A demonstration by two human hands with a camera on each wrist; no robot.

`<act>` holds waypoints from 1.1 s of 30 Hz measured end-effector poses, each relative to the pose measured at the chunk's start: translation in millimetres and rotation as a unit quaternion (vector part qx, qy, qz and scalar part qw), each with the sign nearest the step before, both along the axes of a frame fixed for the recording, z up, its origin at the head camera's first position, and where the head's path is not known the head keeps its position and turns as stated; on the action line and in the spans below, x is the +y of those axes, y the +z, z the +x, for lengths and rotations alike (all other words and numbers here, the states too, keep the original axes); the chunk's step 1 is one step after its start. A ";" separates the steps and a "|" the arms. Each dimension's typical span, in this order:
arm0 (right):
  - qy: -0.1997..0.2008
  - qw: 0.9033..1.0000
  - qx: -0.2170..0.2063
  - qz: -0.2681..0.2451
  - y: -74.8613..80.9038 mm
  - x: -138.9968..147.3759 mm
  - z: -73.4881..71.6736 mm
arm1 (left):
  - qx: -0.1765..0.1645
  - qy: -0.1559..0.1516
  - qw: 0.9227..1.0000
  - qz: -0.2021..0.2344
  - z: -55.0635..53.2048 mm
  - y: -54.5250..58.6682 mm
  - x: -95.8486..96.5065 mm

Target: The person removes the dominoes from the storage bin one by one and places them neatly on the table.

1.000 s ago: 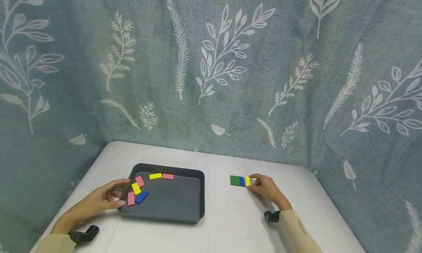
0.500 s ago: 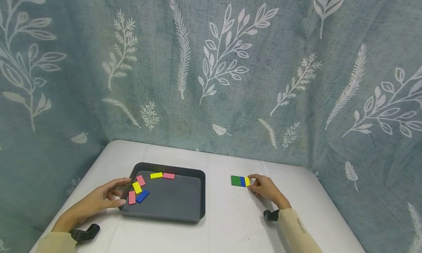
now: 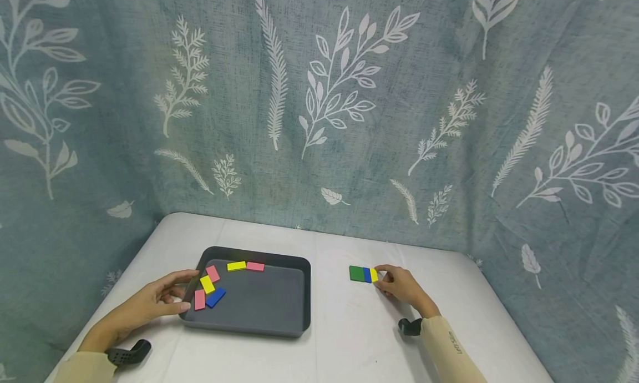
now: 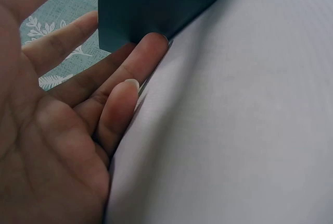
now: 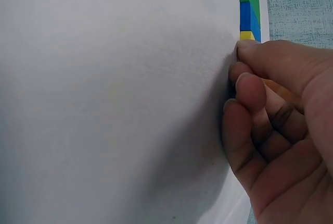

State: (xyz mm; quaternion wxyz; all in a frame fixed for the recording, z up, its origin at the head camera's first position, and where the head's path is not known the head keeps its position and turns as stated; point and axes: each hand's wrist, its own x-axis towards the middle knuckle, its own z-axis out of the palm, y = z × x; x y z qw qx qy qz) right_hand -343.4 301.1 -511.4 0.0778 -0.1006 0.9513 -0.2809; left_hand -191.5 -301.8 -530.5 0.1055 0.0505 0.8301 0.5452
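Observation:
On the right, my right hand (image 3: 401, 286) pinches a yellow block (image 3: 374, 275) between thumb and fingers. That block lies flat against a blue block (image 3: 366, 275), with green blocks (image 3: 356, 273) beyond it in a short row. In the right wrist view the thumb covers most of the yellow block. My left hand (image 3: 145, 306) is at the left side of a dark grey tray (image 3: 267, 302), its thumb and fingers spread along the rim. The left wrist view shows loosely bent fingers (image 4: 148, 52) touching the tray's outer wall (image 4: 156, 5).
Inside the tray, pink blocks (image 3: 199, 300), yellow blocks (image 3: 207, 285) and a blue block (image 3: 216, 298) lie scattered along the left and far sides. A white-covered table (image 3: 339, 327) carries everything, and a leaf-patterned curtain (image 3: 224, 122) hangs behind and at both sides.
My right hand has slid the yellow block left, closing the small gap to the blue block by half a second ago. The left hand keeps its place at the tray.

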 end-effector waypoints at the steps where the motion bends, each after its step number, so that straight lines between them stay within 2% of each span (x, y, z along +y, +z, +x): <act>1: 0.000 1.000 0.000 0.000 0.1 0.0 -0.1 | 0.000 0.000 1.000 0.001 -0.2 0.1 -0.2; 5: 0.008 1.000 0.016 0.002 1.0 0.2 -0.2 | -0.001 0.001 1.000 0.001 -0.7 0.2 -0.5; 13: -0.017 0.996 0.088 -0.005 4.3 -6.7 -0.7 | -0.005 -0.005 1.000 0.010 0.7 -0.6 -2.0; 21: 0.018 0.991 0.124 -0.038 14.1 -35.6 3.6 | 0.003 -0.001 1.000 0.002 -0.7 -4.6 -0.5; 29: 0.056 0.984 0.159 -0.056 21.3 -77.9 7.5 | 0.000 0.001 1.000 0.003 -0.3 -2.2 -1.0; 33: 0.075 0.982 0.163 -0.065 25.8 -97.2 10.2 | 0.002 0.001 1.000 -0.001 -1.3 -1.8 -0.7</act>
